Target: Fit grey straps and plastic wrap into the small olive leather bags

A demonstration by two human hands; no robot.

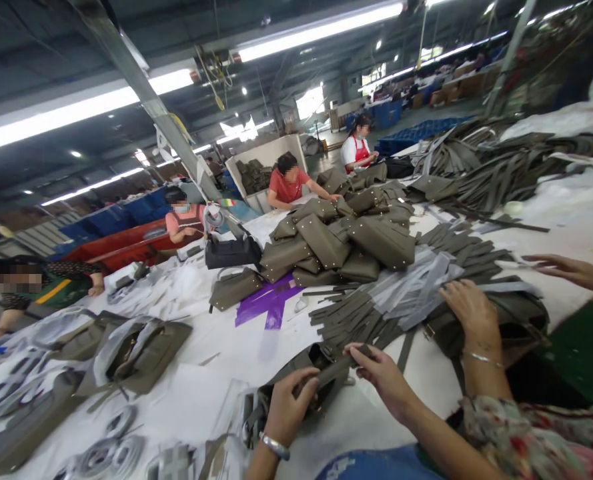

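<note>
At the near edge of the table, my left hand (290, 403), with a silver bangle at the wrist, is closed with thumb and fingers round one part of an olive strap (335, 369). My right hand (379, 377) pinches the strap's other end between thumb and fingertips. The strap stretches between both hands above an olive handbag (301, 360), which is partly hidden behind my left hand. Whether the strap is joined to that bag I cannot tell. Beyond my right hand lies a spread of loose olive straps (349, 319), some with pale wrapping film (411, 290).
Close on my right, a co-worker's hand (469, 307) rests by another olive bag (513, 317). Olive bag pieces (326, 240) are heaped mid-table, near purple tape (269, 303). Finished-looking bags (143, 357) and wrapped rolls (109, 453) lie left. Several people work across the table.
</note>
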